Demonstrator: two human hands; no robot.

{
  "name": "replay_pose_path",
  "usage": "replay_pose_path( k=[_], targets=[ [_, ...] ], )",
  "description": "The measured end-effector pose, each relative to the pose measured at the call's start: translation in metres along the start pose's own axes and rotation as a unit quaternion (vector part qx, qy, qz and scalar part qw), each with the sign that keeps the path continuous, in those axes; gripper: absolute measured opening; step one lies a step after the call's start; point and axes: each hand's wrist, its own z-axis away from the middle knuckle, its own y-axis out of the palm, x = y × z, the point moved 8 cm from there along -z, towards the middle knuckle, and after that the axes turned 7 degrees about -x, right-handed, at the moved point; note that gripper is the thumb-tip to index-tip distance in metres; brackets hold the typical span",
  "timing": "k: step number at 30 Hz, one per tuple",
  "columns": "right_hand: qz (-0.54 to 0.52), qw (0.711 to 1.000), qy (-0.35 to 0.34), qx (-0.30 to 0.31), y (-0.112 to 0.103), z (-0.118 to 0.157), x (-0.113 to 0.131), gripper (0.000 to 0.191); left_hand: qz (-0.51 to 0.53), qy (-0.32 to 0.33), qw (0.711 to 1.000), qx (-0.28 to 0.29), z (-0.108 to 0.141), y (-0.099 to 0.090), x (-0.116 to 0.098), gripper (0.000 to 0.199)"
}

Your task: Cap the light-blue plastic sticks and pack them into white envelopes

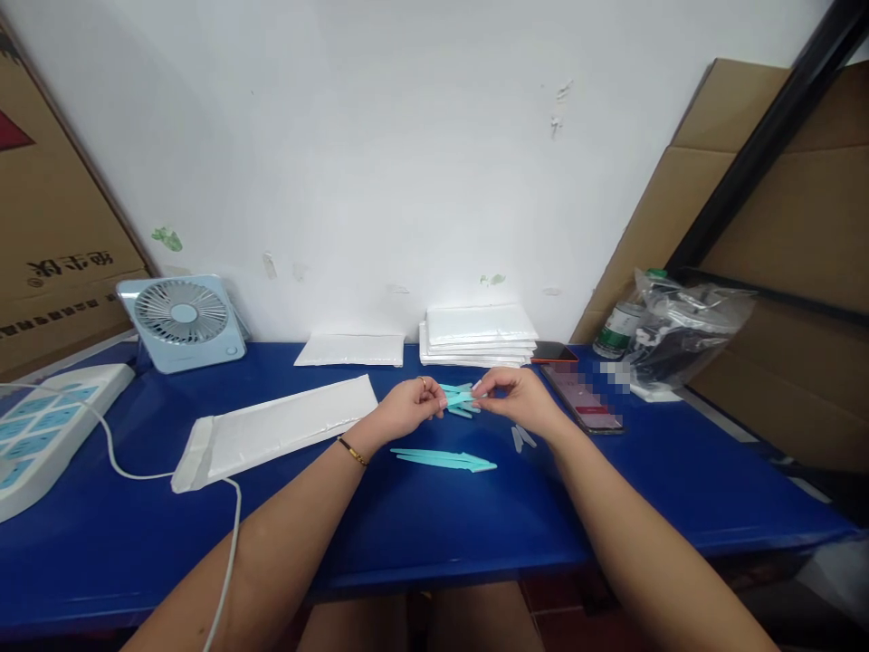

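My left hand (413,405) pinches a slim teal eyebrow razor (459,397) by its handle end. The fingers of my right hand (517,398) close on its other end, and I cannot make out exactly what lies between those fingertips. Under and behind my fingertips, more teal razors (460,411) lie on the table in a loose bunch, partly hidden. Nearer to me, a few teal razors (441,460) lie side by side, with their blade ends to the right. Small translucent blade caps (522,438) rest below my right hand.
A white padded mailer (285,426) lies left on the blue table (462,534). Behind stand stacked mailers (479,326) and another mailer (349,349). A fan (183,312), power strip (51,435) and cable (112,448) are left; a phone (577,398), bottle (619,326) and plastic bag (692,317) are right.
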Motion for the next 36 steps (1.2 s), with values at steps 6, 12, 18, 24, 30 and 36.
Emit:
replay_pose_path(
  k=[6,12,18,24,30,36],
  targets=[
    [0.137,0.987,0.020,0.087,-0.027,0.006,-0.007,0.013,-0.185,0.100,0.977,-0.038,0.011,-0.008,-0.022,0.028],
    [0.213,0.917,0.137,0.307,-0.028,0.032,-0.046,0.026,-0.195,0.066,0.969,0.136,0.025,0.019,-0.014,0.020],
    [0.216,0.912,0.164,0.308,-0.028,0.032,-0.057,0.020,-0.178,0.006,0.975,0.135,0.023,0.021,-0.006,0.017],
    [0.100,0.958,0.138,0.231,-0.029,0.023,-0.038,0.021,-0.148,0.004,0.986,0.080,0.018,0.010,-0.008,0.020],
    [0.021,0.992,0.102,0.076,-0.038,0.007,-0.019,0.031,-0.057,-0.026,0.998,0.022,0.013,-0.001,-0.005,0.021],
    [-0.086,0.993,0.070,-0.037,-0.050,0.001,-0.013,0.030,0.010,-0.037,0.999,-0.009,0.005,-0.008,0.000,0.022]
  ],
)
